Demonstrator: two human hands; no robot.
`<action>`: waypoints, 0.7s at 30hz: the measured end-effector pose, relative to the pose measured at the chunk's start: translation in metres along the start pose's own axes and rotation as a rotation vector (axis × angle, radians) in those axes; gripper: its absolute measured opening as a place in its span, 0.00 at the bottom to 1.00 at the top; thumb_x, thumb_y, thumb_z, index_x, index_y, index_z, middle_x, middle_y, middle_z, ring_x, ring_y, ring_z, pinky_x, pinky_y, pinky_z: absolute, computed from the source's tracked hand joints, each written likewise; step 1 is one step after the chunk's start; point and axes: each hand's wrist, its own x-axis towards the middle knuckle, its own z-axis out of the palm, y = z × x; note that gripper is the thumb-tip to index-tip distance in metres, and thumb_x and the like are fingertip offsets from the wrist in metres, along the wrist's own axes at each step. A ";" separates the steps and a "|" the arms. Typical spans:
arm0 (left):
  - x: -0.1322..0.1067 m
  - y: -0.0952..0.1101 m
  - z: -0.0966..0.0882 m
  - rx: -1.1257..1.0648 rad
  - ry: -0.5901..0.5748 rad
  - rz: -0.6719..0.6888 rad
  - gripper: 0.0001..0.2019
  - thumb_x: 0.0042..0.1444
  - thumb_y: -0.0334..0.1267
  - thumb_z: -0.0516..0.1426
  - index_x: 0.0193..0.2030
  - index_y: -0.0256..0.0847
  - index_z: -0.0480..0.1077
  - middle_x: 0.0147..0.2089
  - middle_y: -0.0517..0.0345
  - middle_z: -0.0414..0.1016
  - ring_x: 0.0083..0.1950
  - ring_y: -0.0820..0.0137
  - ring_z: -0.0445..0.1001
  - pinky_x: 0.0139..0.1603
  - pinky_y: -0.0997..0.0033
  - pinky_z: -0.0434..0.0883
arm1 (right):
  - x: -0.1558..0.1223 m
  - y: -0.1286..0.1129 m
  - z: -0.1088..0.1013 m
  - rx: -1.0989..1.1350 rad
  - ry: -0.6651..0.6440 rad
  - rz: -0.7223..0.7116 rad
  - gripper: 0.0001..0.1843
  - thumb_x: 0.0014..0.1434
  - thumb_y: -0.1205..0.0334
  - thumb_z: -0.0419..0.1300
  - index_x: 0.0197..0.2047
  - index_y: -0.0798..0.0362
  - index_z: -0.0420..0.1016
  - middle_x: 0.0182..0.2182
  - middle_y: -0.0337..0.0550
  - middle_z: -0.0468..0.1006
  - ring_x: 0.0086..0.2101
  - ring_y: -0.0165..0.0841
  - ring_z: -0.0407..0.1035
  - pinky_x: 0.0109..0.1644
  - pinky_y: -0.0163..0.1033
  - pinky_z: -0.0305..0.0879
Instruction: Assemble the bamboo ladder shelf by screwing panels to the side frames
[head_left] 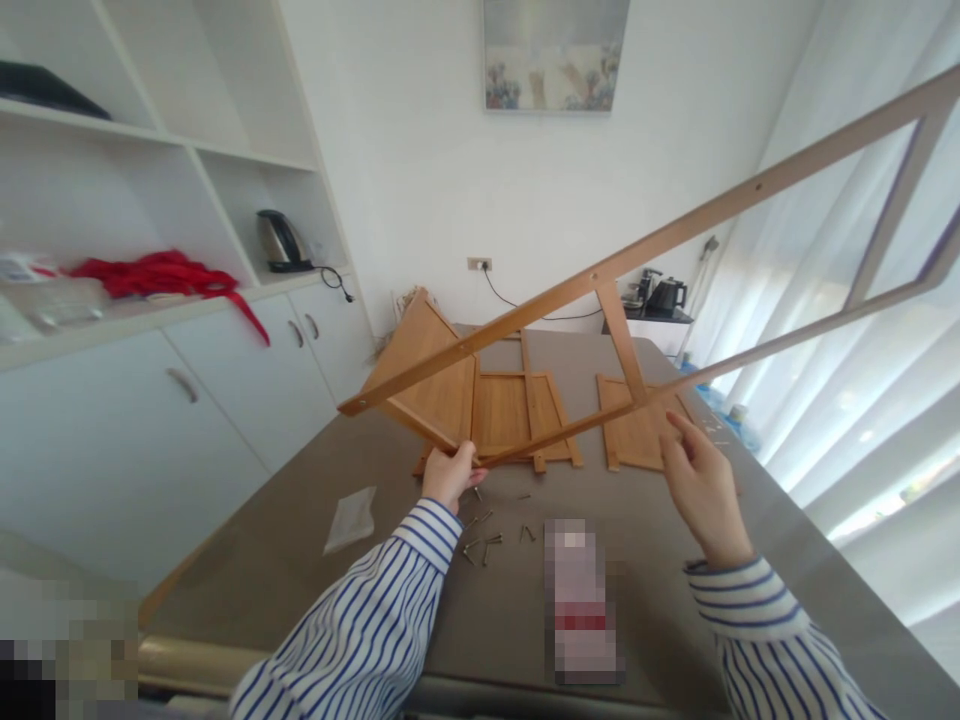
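A long wooden ladder-like frame [675,225] slants up from the table toward the upper right. My left hand [448,473] is closed around its lower end near a bamboo panel [439,375]. My right hand [701,480] is raised beside the frame's lower rail, fingers loosely curled, fingertips touching the rail near the cross bar. Several flat bamboo boards [525,410] lie on the grey table [300,560] behind the hands. Loose screws [484,540] are scattered just in front of my left hand.
A small clear plastic bag [351,518] lies on the table's left part. White cabinets with shelves stand at left, holding a kettle [279,240] and red ribbon [161,275]. A side table with a black kettle [664,295] is at the back. Curtains hang at right.
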 end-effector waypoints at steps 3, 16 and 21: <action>0.002 0.000 -0.002 0.028 0.007 0.010 0.10 0.46 0.32 0.59 0.37 0.33 0.66 0.28 0.52 0.73 0.22 0.68 0.74 0.23 0.67 0.75 | 0.016 -0.009 0.004 -0.128 -0.033 -0.088 0.34 0.56 0.46 0.51 0.60 0.60 0.60 0.22 0.40 0.69 0.24 0.33 0.64 0.30 0.37 0.58; 0.007 -0.008 -0.011 0.145 -0.040 0.062 0.13 0.47 0.35 0.60 0.41 0.35 0.69 0.27 0.52 0.74 0.20 0.68 0.74 0.19 0.72 0.72 | 0.021 0.016 0.026 -0.343 -0.047 -0.168 0.20 0.60 0.47 0.44 0.40 0.53 0.67 0.29 0.46 0.74 0.30 0.38 0.68 0.30 0.37 0.55; 0.006 -0.006 -0.015 0.236 -0.065 0.148 0.14 0.47 0.38 0.60 0.41 0.37 0.70 0.28 0.51 0.75 0.20 0.70 0.73 0.19 0.76 0.69 | 0.021 0.031 0.029 -0.450 -0.107 -0.080 0.20 0.59 0.43 0.45 0.31 0.51 0.64 0.24 0.44 0.73 0.27 0.38 0.68 0.28 0.36 0.52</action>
